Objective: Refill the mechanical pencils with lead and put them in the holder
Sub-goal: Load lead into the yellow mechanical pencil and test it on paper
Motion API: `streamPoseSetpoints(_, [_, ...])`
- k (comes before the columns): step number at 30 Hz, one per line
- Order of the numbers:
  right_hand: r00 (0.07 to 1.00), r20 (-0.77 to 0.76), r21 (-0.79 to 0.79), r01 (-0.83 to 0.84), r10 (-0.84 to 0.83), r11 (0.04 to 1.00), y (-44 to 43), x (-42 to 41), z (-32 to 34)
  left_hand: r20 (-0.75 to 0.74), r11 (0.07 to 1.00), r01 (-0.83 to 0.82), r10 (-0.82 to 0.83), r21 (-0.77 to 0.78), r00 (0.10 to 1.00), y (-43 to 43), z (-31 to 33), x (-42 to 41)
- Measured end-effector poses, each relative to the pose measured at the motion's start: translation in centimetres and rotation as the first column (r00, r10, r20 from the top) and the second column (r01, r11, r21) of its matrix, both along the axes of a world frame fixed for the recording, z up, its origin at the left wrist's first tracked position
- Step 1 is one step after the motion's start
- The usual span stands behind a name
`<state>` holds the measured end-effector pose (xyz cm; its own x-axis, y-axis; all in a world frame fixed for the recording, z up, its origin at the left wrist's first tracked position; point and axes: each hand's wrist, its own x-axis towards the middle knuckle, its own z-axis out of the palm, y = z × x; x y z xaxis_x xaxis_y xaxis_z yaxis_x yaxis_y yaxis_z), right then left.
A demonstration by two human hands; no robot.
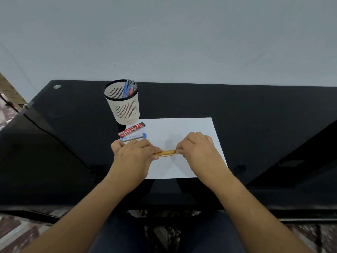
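A pale grey wall (182,33) rises behind the glossy black bench (255,125), and patterned floor tiles (18,230) show below the bench's near edge. A white paper sheet (182,128) lies under the left grip (133,154) and right grip (198,150). Beyond the left grip stands a cream slotted holder (125,110) of blue and pink pencils (129,87), with a red lead case (131,130) and a blue-capped lead tube (134,137) lying between. Each grip pinches one end of an orange mechanical pencil (166,153), level between them over the paper.

Holder (125,108) and lead tubes (131,130) crowd the paper's (182,128) left corner.
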<state>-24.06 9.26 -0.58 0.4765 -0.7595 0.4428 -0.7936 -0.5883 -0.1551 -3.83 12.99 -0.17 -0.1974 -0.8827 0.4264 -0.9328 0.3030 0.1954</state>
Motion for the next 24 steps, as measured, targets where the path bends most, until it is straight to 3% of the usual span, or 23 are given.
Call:
streamPoseSetpoints(5, [0.999, 0.027, 0.028, 0.041, -0.041, 0.999, -0.3, -1.2, 0.6, 0.015, 0.998, -0.055, 0.055, -0.012, 0.998, -0.2, 0.3, -0.1])
streamPoseSetpoints(7, [0.981, -0.125, 0.139, 0.167, -0.15, 0.976, -0.4, -2.0, 1.4, 0.024, 0.997, -0.069, 0.07, -0.022, 0.997, -0.3, 0.4, -0.1])
streamPoseSetpoints(10, [0.945, -0.283, 0.341, 0.262, -0.167, 0.903, -0.6, -3.3, 2.0, 0.038, 0.996, -0.079, 0.08, -0.03, 0.996, -0.3, 0.3, -0.1])
streamPoseSetpoints(15, [0.963, -0.224, 0.493, 0.247, -0.153, 0.834, -0.1, -2.9, 2.1, 0.045, 0.995, -0.093, 0.095, -0.034, 0.994, -0.4, -0.2, -0.4])
streamPoseSetpoints(24, [0.947, -0.228, 0.5, 0.314, -0.227, 0.807, -0.5, -1.8, 1.0, 0.049, 0.995, -0.096, 0.098, -0.038, 0.994, -0.5, -0.3, -0.3])
